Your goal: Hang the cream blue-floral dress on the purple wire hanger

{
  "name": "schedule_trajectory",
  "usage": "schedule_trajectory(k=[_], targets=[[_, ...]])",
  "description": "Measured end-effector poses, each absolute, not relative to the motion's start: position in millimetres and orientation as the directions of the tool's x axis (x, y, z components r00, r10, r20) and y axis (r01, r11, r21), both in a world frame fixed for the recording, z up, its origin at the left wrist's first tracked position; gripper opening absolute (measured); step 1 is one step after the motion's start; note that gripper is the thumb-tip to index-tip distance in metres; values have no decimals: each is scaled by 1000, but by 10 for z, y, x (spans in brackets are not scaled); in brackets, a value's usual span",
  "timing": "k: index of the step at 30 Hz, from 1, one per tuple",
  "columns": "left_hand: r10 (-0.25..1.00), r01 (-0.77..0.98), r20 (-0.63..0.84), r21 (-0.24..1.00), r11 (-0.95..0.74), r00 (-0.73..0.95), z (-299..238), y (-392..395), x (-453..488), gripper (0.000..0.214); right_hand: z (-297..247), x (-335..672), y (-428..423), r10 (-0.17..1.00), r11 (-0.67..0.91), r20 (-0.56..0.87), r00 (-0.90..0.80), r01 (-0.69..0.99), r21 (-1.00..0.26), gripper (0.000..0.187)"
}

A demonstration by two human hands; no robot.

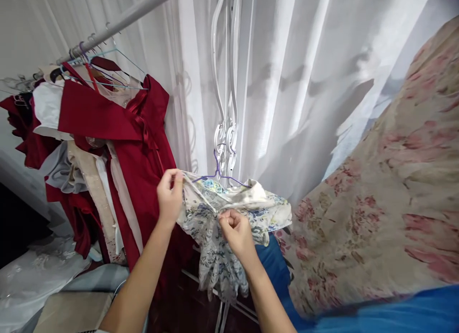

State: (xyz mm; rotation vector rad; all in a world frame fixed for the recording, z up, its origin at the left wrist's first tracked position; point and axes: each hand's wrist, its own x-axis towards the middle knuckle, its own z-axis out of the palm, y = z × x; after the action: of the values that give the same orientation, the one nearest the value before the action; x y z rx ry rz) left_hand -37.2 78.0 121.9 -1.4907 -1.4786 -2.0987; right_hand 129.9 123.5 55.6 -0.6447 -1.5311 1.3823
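Note:
A pale dress with a blue and yellow floral print hangs in the middle on a purple wire hanger, which is hooked on a white metal stand. My left hand is closed at the dress's left shoulder, pinching a thin cream strap that runs down to the dress's centre. At that centre my right hand is closed, its thumb and fingers pinched together on the gathered front. What exactly lies between the right fingertips is hidden.
To the left, dark red dresses and other clothes hang from a white rail. A large floral cloth spreads on the right above blue fabric. White curtains cover the back. A beige-topped seat stands lower left.

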Motion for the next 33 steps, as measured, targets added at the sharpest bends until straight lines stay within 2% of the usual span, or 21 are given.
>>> schedule_trajectory(k=[2,5,10,13,16,18,20,22,24,25,27,29,31,33], targets=[[336,369,593,759,-536,-732,1172,835,-724,13,469,1329,1144,836,202,274,-476,-197,-959,27],[322,29,251,827,-561,-913,962,910,-1187,18,356,1362,935,807,177,231,-543,-152,-973,29],[440,-216,6,865,-453,-898,345,835,-1076,31,42,1386,767,777,76,155,-610,-153,-985,24],[527,-304,-55,865,-399,-848,13,641,-631,28,-198,1499,876,809,57,114,-576,-116,-992,28],[621,-353,-56,860,-368,-782,-131,386,-212,24,-311,1691,978,845,119,107,-524,-11,-993,36],[714,-303,38,889,-344,-699,-101,231,8,26,-279,1818,961,835,185,138,-532,37,-982,37],[801,-110,200,943,-313,-565,-9,130,189,26,-197,1901,876,787,205,148,-599,27,-978,41],[865,133,328,945,-301,-380,78,97,329,25,-120,1922,766,731,162,134,-669,-20,-987,43],[894,254,361,921,-297,-265,110,111,413,24,-84,1891,677,691,94,120,-713,-77,-993,42],[896,261,356,921,-289,-265,101,121,430,24,-80,1870,649,675,50,110,-730,-103,-993,40],[910,211,302,945,-248,-283,53,122,426,36,-80,1856,628,638,-50,78,-766,-141,-989,38],[965,142,185,977,-160,-187,-17,83,401,50,-58,1920,650,603,-112,45,-796,-141,-984,40],[1000,156,22,987,-24,10,-101,16,392,49,6,2084,709,579,-83,38,-814,-105,-991,40],[991,280,-92,958,61,99,-204,-48,396,39,118,2331,807,584,8,51,-810,-57,-998,41]])
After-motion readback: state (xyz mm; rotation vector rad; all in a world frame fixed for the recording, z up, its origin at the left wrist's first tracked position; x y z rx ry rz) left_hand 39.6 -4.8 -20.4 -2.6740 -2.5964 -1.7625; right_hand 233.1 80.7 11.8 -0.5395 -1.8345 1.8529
